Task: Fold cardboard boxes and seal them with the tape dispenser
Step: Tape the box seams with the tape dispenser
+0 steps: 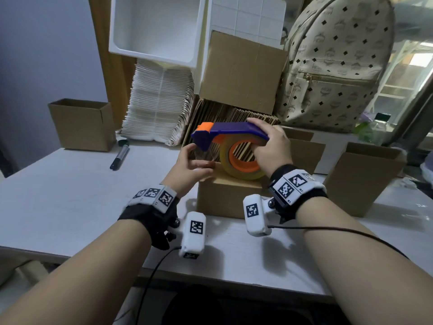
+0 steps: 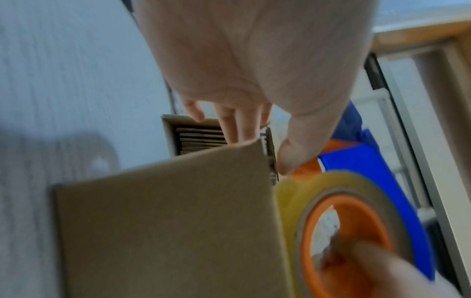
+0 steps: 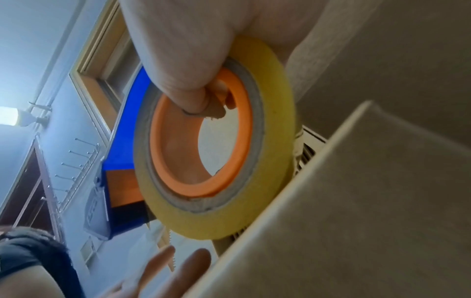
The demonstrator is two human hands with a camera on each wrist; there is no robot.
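Note:
A closed cardboard box [image 1: 222,198] [image 2: 165,221] [image 3: 356,201] stands on the white table [image 1: 70,195] in front of me. My right hand [image 1: 274,146] [image 3: 178,50] grips a blue and orange tape dispenser [image 1: 234,131] [image 2: 356,161] [image 3: 122,161], fingers hooked through the orange core of its clear tape roll [image 1: 225,158] [image 2: 318,185] [image 3: 275,100]. The roll sits at the box's top far edge. A short strip of clear tape hangs from the cutter head. My left hand [image 1: 189,167] [image 2: 242,60] [image 3: 158,266] is just below the cutter. Its fingers are fairly straight and its thumb is at the strip's end.
Open-topped boxes stand at the left [image 1: 82,124] and right [image 1: 365,179], with another [image 1: 304,153] behind my right hand. A marker [image 1: 120,156] lies on the table. Flat cardboard [image 1: 234,113], white foam sheets [image 1: 159,109] and a patterned backpack [image 1: 339,62] crowd the back.

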